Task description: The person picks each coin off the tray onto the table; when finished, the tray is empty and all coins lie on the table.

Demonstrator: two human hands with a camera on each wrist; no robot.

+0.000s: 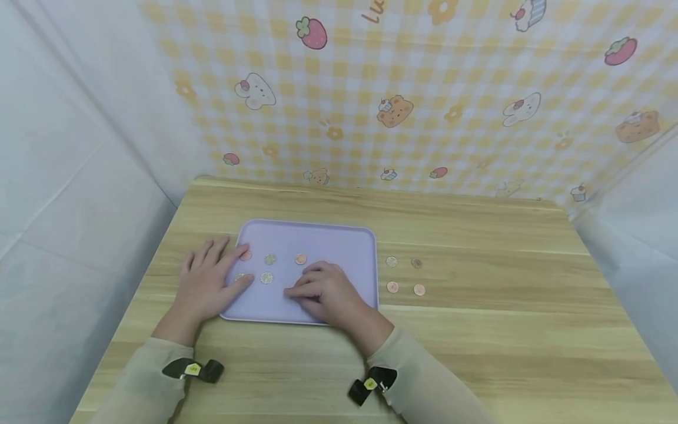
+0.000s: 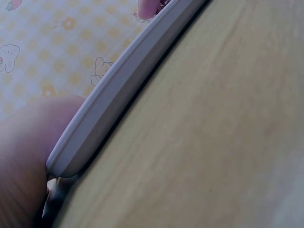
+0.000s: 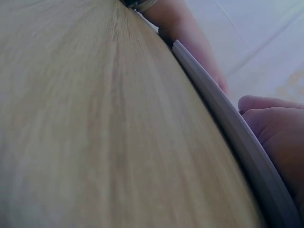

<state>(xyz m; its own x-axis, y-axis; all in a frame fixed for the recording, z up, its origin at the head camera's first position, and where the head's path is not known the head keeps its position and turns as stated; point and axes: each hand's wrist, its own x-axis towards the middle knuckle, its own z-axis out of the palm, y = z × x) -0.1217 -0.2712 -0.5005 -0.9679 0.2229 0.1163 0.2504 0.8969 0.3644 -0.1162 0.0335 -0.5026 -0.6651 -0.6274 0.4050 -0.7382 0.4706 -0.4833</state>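
A lilac tray [image 1: 339, 241] lies on the table, with several small coins in it. My left hand [image 1: 203, 282] is spread over its left edge, palm down. Its index fingertip lies over a copper coin [image 1: 246, 255], and the thumb partly covers a silver coin [image 1: 240, 276]. Beside them show two silver coins, one upper [image 1: 270, 259] and one lower [image 1: 266, 278]. A copper coin [image 1: 301, 259] lies just beyond my right hand [image 1: 328, 294]. That hand is low over the tray, fingers curled, pinching a coin mostly hidden by the fingertips; its thin dark edge [image 3: 241, 112] shows in the right wrist view.
Right of the tray, several more coins lie on the wooden table [image 1: 503, 277], among them a silver coin [image 1: 391, 261] and a copper coin [image 1: 419, 290]. A checked yellow cloth [image 1: 349, 135] hangs behind the table. White sheets [image 1: 69, 147] hang at both sides.
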